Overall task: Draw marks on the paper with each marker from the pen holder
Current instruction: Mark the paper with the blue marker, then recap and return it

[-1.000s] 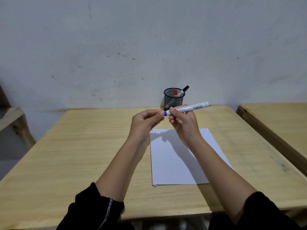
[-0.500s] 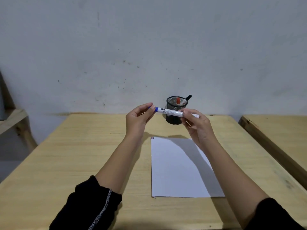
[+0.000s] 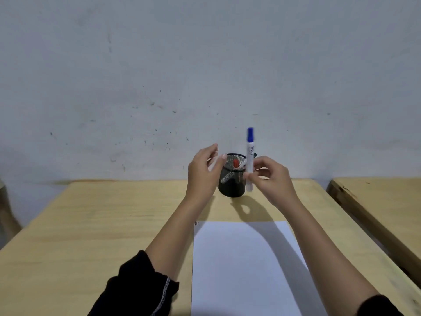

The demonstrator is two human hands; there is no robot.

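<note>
Right hand pinched blue marker mid-barrel, upright, frame centre; left hand spread, empty. Marker judged light, rigid, smooth; mid-barrel grip suits.

Wood table w/ 2nd table beside, scuffed grey wall behind.

I see a pale wooden table pushed against a grey-white wall flecked with small dark marks. Right of the table, apart from it, stands a second wooden table. Left of it, blurred wooden framing.
</note>
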